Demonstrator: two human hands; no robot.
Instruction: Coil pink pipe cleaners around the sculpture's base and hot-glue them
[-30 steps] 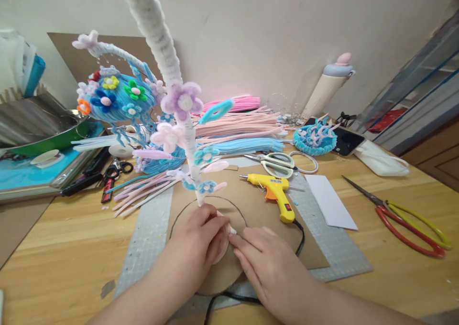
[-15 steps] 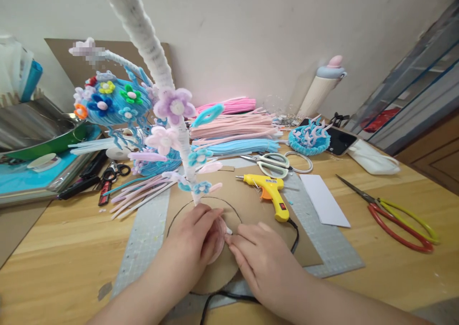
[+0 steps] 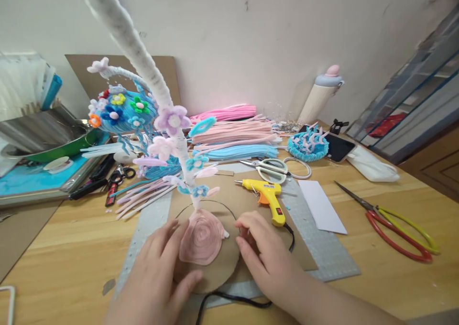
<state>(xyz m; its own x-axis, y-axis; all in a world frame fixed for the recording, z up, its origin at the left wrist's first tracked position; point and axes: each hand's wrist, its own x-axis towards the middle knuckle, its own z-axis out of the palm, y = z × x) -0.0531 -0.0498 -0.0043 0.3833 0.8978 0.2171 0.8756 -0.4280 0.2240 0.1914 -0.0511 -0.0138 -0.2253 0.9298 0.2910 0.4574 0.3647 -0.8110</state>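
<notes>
A round cardboard disc [image 3: 218,282] lies in front of me. On it sits a flat pink coil [image 3: 202,239] that looks like wound pipe cleaner, with a small white tip at its right. From the coil's back edge rises a tilted, white-wrapped stem [image 3: 147,62] bearing fuzzy flowers and leaves. My left hand [image 3: 158,267] rests at the disc's left side, fingers spread around the coil's edge, thumb apart. At the disc's right rim is my right hand [image 3: 263,255], its fingers bent, a gap between thumb and forefinger and nothing visible between them.
A yellow glue gun [image 3: 267,196] lies on cardboard, its black cord [image 3: 229,295] running near the disc. Red-and-yellow-handled scissors [image 3: 398,229] and folded white paper [image 3: 322,205] are at right. Bundled pipe cleaners [image 3: 233,133] and a blue flowered ball [image 3: 125,112] stand behind.
Both hands have drawn back from the coil, the left moving left and down with its fingers spreading, the right shifting slightly right. The coil is now uncovered.
</notes>
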